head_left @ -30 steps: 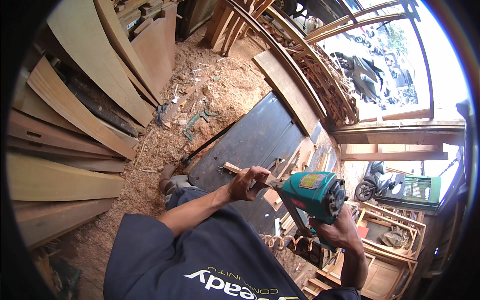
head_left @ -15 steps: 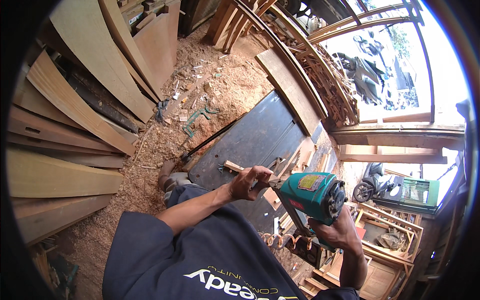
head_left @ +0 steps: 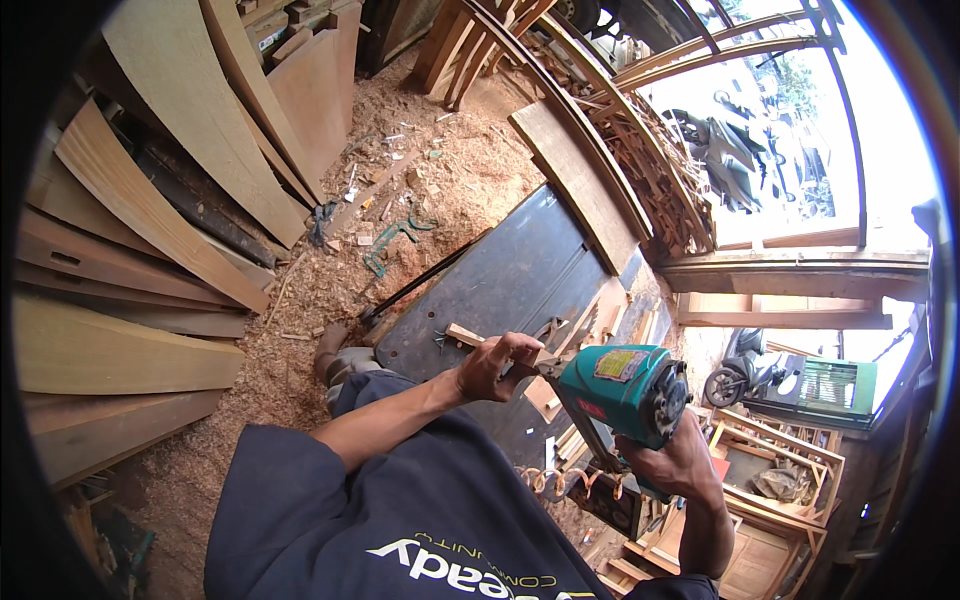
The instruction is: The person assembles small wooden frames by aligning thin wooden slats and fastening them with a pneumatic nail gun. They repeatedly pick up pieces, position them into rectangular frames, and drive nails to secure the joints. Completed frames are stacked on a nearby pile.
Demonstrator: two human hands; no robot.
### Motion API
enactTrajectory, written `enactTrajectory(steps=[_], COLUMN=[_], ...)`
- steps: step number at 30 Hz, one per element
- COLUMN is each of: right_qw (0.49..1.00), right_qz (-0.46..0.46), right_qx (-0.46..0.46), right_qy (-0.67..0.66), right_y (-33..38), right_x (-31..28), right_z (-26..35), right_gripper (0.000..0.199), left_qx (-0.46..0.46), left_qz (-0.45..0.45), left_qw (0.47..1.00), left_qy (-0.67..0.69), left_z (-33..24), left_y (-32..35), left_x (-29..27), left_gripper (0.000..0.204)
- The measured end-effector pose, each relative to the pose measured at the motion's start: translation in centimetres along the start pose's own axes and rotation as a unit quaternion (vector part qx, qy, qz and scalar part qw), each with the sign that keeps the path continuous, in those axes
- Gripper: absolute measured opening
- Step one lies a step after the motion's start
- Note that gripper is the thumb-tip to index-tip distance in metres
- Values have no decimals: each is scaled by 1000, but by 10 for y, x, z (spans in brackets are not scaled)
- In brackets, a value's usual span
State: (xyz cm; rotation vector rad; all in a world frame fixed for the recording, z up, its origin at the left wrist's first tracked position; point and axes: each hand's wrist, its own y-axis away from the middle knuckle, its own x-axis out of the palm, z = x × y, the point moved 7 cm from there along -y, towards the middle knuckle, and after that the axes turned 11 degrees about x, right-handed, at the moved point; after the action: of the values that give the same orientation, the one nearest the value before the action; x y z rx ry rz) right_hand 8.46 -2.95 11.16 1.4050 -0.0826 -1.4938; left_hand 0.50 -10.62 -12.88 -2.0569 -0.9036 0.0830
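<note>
The drill (head_left: 625, 393) — a teal power tool with a vented motor housing — sits low and right of centre, just off the near edge of the dark bench (head_left: 520, 280). The right hand (head_left: 680, 462) is under the drill's rear, fingers wrapped shut round its handle, the forearm dropping to the lower edge. The left hand (head_left: 497, 365) is at the drill's nose, fingers curled closed about the chuck end and touching a short stick (head_left: 470, 336) of pale wood that lies on the bench; whether the grip is on the chuck or on the wood I cannot tell. Beyond the drill, small wood offcuts (head_left: 590, 325) lie on the bench. A thick plank (head_left: 570, 180) rests along the bench's far side. Left of the bench the floor is covered in sawdust (head_left: 300, 300), and curved boards (head_left: 180, 190) lean there — well apart from the drill. A foot (head_left: 335, 345) stands in the sawdust beside the bench's near corner.
</note>
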Motion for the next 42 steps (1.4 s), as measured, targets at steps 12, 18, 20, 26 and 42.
enactTrajectory(steps=[12, 18, 20, 26, 42], right_qw=[1000, 996, 991, 941, 902], right_qz=[-8, -51, -69, -191, -317], right_qx=[-26, -6, 36, 117, 290], right_qy=[0, -68, -108, -252, -48], right_y=[0, 11, 24, 60, -26], right_x=[-2, -13, -18, 6, 299], right_z=[2, -8, -25, -121, -283], right_gripper=[32, 34, 34, 22, 77], left_qx=[-10, -15, -28, -297, -574], left_qz=[14, 5, 12, -55, -37], left_qw=[1000, 1000, 999, 944, 774], left_qy=[10, 14, 20, 133, 264], left_z=[4, 3, 7, 109, 176], left_y=[2, -4, -12, -76, -64], left_x=[1, 0, 0, -25, -11], left_gripper=[48, 45, 41, 25, 21])
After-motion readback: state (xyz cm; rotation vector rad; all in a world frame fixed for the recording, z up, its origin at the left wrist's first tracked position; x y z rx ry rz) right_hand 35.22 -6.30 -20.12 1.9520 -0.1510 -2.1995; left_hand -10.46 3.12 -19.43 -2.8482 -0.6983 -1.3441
